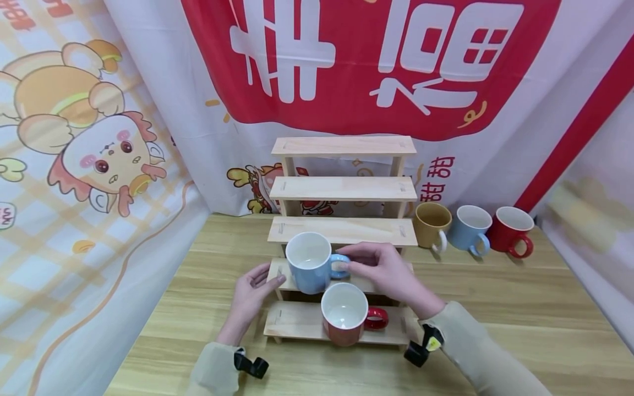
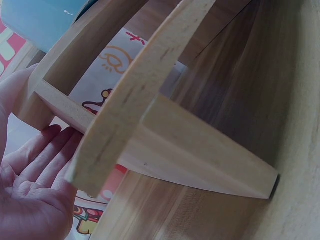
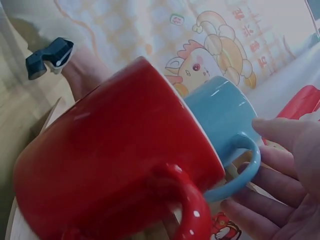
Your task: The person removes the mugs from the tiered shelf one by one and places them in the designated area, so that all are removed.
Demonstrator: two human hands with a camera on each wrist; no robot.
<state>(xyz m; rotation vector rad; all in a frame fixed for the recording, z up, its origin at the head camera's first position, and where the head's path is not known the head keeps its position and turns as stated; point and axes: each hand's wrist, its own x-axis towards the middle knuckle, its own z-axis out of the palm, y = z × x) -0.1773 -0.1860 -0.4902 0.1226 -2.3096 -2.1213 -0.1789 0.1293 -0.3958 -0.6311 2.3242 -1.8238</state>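
Observation:
A light blue mug [image 1: 309, 267] with a white inside sits upright at the second-lowest step of a wooden stepped shelf [image 1: 342, 231], its handle pointing right. The fingers and thumb of my right hand [image 1: 383, 269] are at that handle [image 3: 247, 170], with a fingertip showing through its loop in the right wrist view. My left hand [image 1: 252, 294] grips the left end of the same step, thumb on top and fingers [image 2: 47, 155] underneath. Below, on the lowest step, stands a red mug [image 1: 345, 319] with a white inside; it hides part of the blue mug in the right wrist view.
To the right of the shelf, a brown mug [image 1: 430, 225], another light blue mug [image 1: 469, 228] and another red mug [image 1: 507, 231] stand in a row on the wooden table [image 1: 495, 308]. Printed cloth [image 1: 163, 110] hangs behind and at the sides.

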